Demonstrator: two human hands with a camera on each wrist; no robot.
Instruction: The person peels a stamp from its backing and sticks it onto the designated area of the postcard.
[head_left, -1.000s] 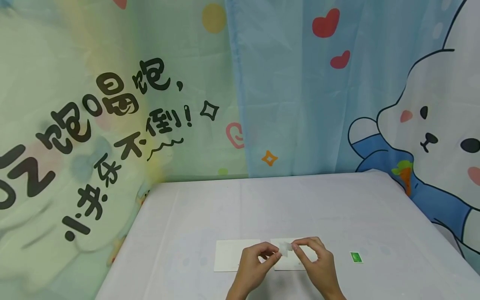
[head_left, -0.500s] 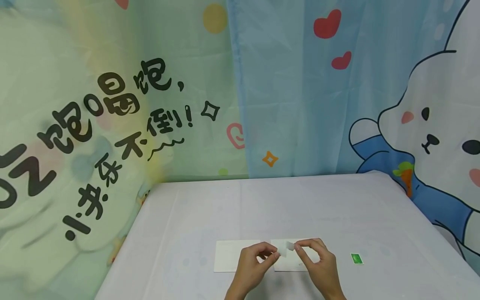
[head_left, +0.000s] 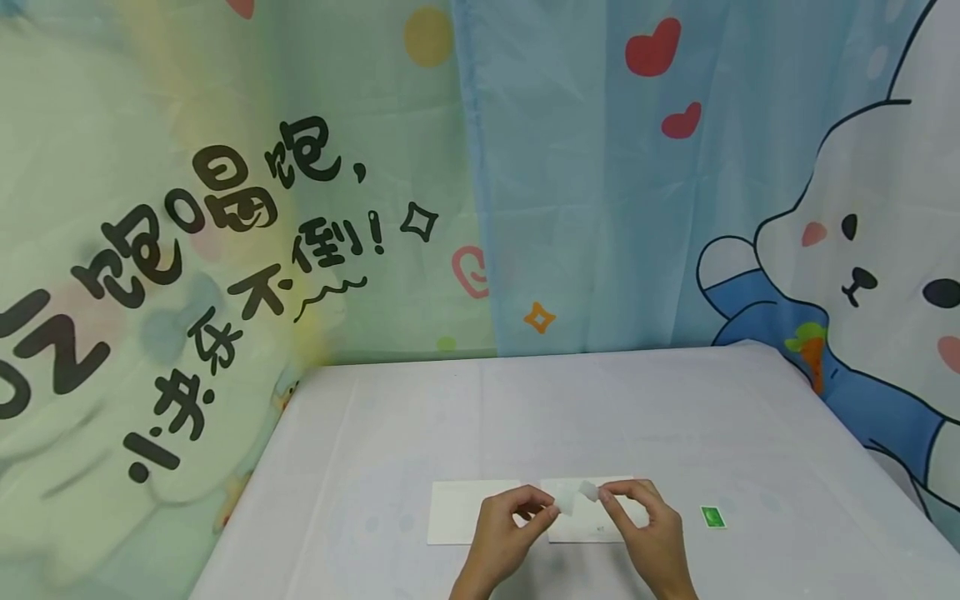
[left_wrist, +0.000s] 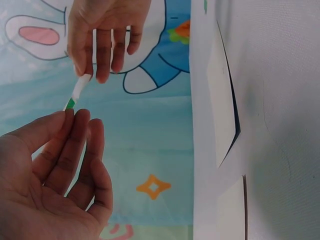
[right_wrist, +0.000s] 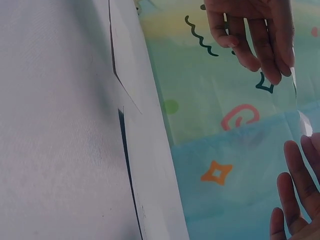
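In the head view my left hand (head_left: 510,529) pinches a small thin whitish sticker (head_left: 566,501) between thumb and fingertips. A bit of green shows on the sticker (left_wrist: 70,103) in the left wrist view. My right hand (head_left: 651,529) pinches a white paper flap (head_left: 588,491), which looks like the sticker's backing bent away from it. In the left wrist view flap and sticker seem joined; the exact seam is too small to tell. Both hands hover over the white cards, with the right card (head_left: 600,527) partly behind them.
A left white card (head_left: 453,512) lies flat beside the right one. A small green rectangular sticker (head_left: 713,517) with a white border lies to the right on the white tablecloth (head_left: 375,442). A printed curtain (head_left: 570,167) hangs behind the table.
My right hand has moved slightly right, drawing the white flap away from the piece in my left hand. The left hand has stayed nearly still.
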